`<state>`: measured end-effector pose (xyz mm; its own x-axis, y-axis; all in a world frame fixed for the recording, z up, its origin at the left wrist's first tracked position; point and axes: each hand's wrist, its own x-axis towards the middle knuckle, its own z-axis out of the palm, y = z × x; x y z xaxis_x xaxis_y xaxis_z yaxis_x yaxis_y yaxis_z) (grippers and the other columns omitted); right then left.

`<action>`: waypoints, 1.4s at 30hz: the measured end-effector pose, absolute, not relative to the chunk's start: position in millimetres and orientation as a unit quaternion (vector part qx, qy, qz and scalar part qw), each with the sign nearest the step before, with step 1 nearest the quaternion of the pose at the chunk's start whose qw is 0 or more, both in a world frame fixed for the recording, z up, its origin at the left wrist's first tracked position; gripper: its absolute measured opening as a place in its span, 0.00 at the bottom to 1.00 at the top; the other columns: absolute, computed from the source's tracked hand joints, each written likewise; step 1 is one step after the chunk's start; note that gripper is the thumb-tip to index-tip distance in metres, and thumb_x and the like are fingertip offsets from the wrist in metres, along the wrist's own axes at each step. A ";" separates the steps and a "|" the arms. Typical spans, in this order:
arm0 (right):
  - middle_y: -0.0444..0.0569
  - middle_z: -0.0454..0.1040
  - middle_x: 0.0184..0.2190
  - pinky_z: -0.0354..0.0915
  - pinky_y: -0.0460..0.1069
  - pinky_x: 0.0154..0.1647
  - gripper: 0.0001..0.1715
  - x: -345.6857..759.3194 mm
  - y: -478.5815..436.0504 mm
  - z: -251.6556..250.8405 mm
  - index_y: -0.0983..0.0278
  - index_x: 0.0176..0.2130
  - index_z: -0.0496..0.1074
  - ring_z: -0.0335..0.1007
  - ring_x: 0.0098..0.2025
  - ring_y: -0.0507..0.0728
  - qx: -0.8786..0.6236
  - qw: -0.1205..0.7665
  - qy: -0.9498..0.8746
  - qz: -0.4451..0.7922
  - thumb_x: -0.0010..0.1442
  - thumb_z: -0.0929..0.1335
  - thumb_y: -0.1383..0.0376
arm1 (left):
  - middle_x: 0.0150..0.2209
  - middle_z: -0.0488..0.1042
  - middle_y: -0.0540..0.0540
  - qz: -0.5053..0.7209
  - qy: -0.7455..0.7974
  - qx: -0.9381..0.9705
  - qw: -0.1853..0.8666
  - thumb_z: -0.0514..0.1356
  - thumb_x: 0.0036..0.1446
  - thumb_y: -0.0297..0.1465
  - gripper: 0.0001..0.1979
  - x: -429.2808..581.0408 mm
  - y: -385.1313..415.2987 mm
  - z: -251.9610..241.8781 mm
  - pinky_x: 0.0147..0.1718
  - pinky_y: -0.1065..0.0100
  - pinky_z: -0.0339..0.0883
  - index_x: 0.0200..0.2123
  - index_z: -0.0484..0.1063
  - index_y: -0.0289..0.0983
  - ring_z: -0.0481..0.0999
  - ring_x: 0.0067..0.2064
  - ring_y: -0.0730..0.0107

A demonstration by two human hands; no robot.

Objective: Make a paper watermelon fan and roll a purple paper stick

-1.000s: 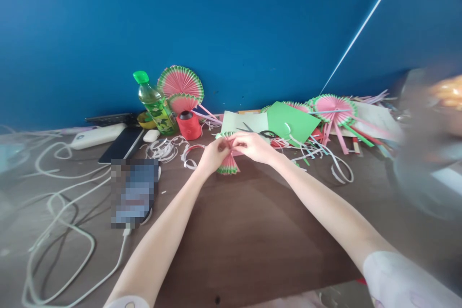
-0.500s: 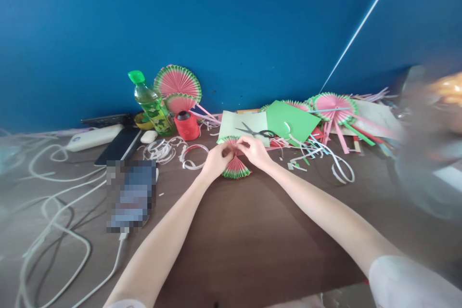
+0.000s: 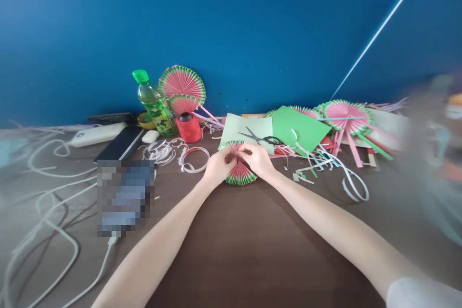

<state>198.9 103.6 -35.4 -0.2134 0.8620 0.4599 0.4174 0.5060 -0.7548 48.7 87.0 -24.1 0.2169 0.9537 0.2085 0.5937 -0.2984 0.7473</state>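
Note:
Between my two hands is a pleated paper fan [image 3: 241, 174], pink in the middle with a green zigzag edge. My left hand [image 3: 219, 166] pinches it near the centre from the left. From the right, my right hand [image 3: 257, 159] has its thumb and finger closed at the same spot. The fan's folds spread out above and below the fingers, while its centre is mostly hidden. Just behind the hands, black scissors [image 3: 258, 136] lie with blades apart on a pale green sheet [image 3: 231, 127].
A green-capped bottle [image 3: 155, 106], a red spool [image 3: 189, 127] and finished paper fans [image 3: 184, 82] stand at the back left. Phones [image 3: 126, 197] and white cables [image 3: 72, 245] lie left. Green paper [image 3: 299, 127], paper strips [image 3: 348, 173] and another fan [image 3: 344, 113] lie right.
The lower part of the fan has spread wider below my fingers. Both hands still hold its centre. The whole view has shifted slightly.

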 end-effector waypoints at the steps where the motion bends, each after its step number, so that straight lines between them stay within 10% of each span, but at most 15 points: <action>1: 0.45 0.69 0.24 0.60 0.48 0.31 0.12 198.9 103.6 -35.8 0.63 0.23 0.68 0.65 0.28 0.53 -0.433 0.455 -0.737 0.250 0.55 0.66 0.61 | 0.25 0.71 0.51 0.331 0.528 0.736 0.264 0.55 0.48 0.30 0.05 48.6 87.1 -23.9 0.27 0.71 0.57 0.29 0.70 0.39 0.65 0.25 0.73; 23: 0.49 0.65 0.35 0.64 0.49 0.35 0.06 197.3 102.7 -33.2 0.63 0.27 0.66 0.65 0.37 0.54 -0.361 0.480 -0.754 0.268 0.56 0.65 0.66 | 0.26 0.71 0.51 0.346 0.531 0.708 0.311 0.58 0.49 0.33 0.07 46.6 92.7 -26.7 0.30 0.71 0.61 0.31 0.70 0.36 0.68 0.29 0.72; 42: 0.43 0.59 0.25 0.57 0.48 0.29 0.15 200.4 102.2 -37.3 0.62 0.23 0.56 0.58 0.27 0.51 -0.420 0.486 -0.743 0.187 0.58 0.64 0.65 | 0.22 0.68 0.52 0.284 0.496 0.741 0.351 0.53 0.52 0.36 0.10 41.1 99.6 -19.5 0.30 0.70 0.60 0.27 0.68 0.35 0.65 0.26 0.72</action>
